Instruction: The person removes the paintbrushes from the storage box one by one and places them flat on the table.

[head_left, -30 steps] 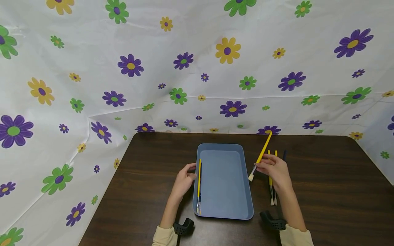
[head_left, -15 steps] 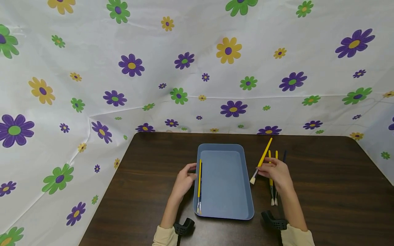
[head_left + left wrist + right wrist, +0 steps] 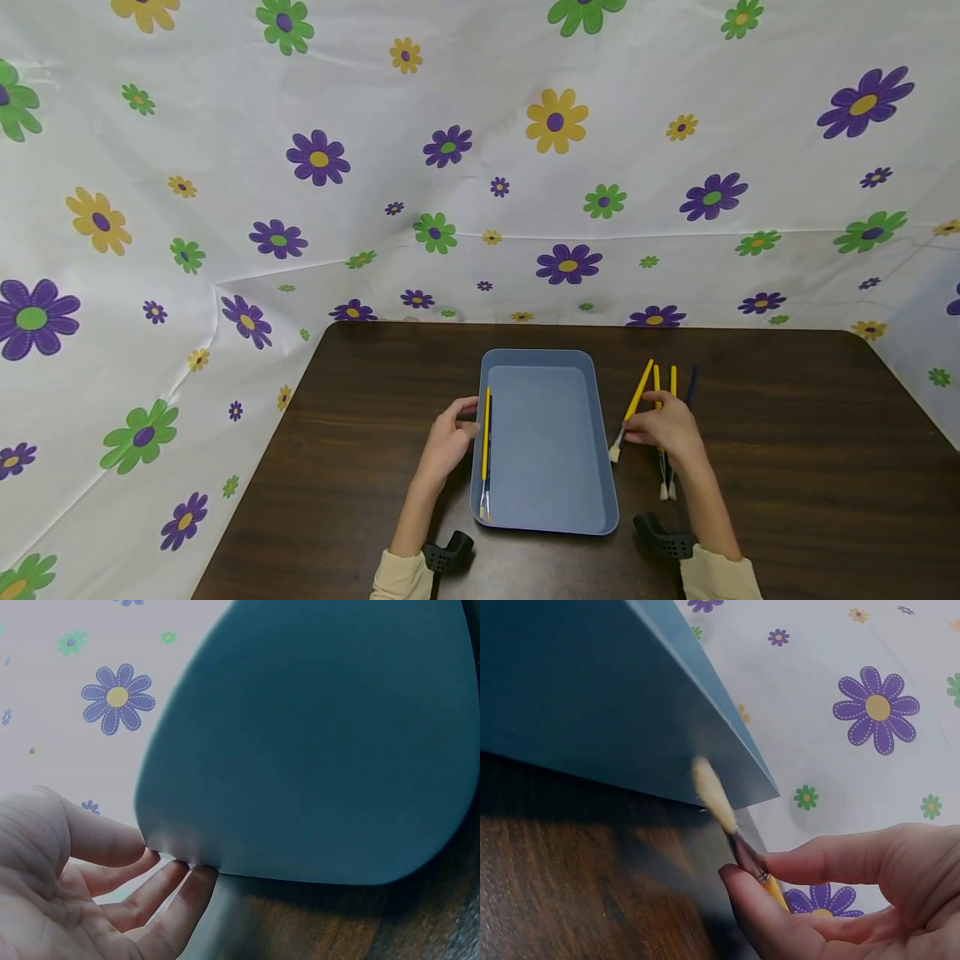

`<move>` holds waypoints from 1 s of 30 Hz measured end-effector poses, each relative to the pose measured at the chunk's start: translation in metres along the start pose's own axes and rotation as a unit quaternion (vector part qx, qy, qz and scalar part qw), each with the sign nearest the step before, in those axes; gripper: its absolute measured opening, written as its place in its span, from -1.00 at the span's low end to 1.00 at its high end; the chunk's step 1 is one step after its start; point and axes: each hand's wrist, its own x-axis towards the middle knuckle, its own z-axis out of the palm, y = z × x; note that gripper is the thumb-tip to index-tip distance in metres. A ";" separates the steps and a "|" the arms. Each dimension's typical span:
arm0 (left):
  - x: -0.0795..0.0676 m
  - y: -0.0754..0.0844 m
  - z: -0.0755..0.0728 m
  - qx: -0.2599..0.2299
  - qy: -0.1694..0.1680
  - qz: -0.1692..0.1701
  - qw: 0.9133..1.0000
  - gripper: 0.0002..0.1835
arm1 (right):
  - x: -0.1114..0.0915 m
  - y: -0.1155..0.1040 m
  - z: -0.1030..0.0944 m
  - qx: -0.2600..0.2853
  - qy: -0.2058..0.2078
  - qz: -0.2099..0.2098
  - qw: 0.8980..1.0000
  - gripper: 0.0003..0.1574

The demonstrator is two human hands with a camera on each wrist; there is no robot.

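Observation:
My right hand (image 3: 670, 430) pinches a yellow-handled paintbrush (image 3: 640, 389) low, near its ferrule, just right of the blue-grey tray (image 3: 543, 442). In the right wrist view its pale bristles (image 3: 713, 793) appear close to the tray's outer wall; contact cannot be told. The fingertips of my left hand (image 3: 447, 443) touch the tray's left side. Inside the tray, along its left wall, lie a yellow paintbrush (image 3: 486, 442) and a dark slim brush (image 3: 489, 471). Partly behind my right hand are two yellow paintbrushes (image 3: 673, 379) and a dark blue handle (image 3: 693, 383).
A dark wooden table (image 3: 360, 400) carries everything. Behind it and at the sides hangs a white sheet with printed flowers (image 3: 450, 83). Each wrist wears a black band (image 3: 450, 553).
My right hand has moved slightly nearer and lower, bringing the yellow paintbrush beside the other brushes at the tray's right. My left hand and the tray stay put.

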 end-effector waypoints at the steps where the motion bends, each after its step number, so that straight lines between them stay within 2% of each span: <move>1: -0.001 0.000 0.000 -0.002 0.000 -0.001 1.000 -0.51 | 0.001 0.000 0.000 -0.003 -0.001 0.006 1.000 0.02; 5: -0.001 0.000 0.000 -0.003 0.001 -0.004 1.000 -0.51 | 0.003 0.001 0.001 -0.028 -0.004 0.021 0.999 0.02; 11: 0.004 -0.002 0.001 -0.002 -0.002 -0.004 1.000 -0.52 | 0.004 0.001 0.003 -0.089 -0.007 0.012 0.996 -0.01; 19: -0.002 -0.001 -0.002 -0.009 -0.004 0.002 1.000 -0.51 | 0.004 0.000 0.004 -0.108 -0.022 0.027 0.993 -0.07; 30: -0.001 -0.002 -0.001 -0.001 -0.005 0.001 1.000 -0.51 | 0.003 -0.002 0.005 -0.151 -0.023 0.036 0.988 -0.07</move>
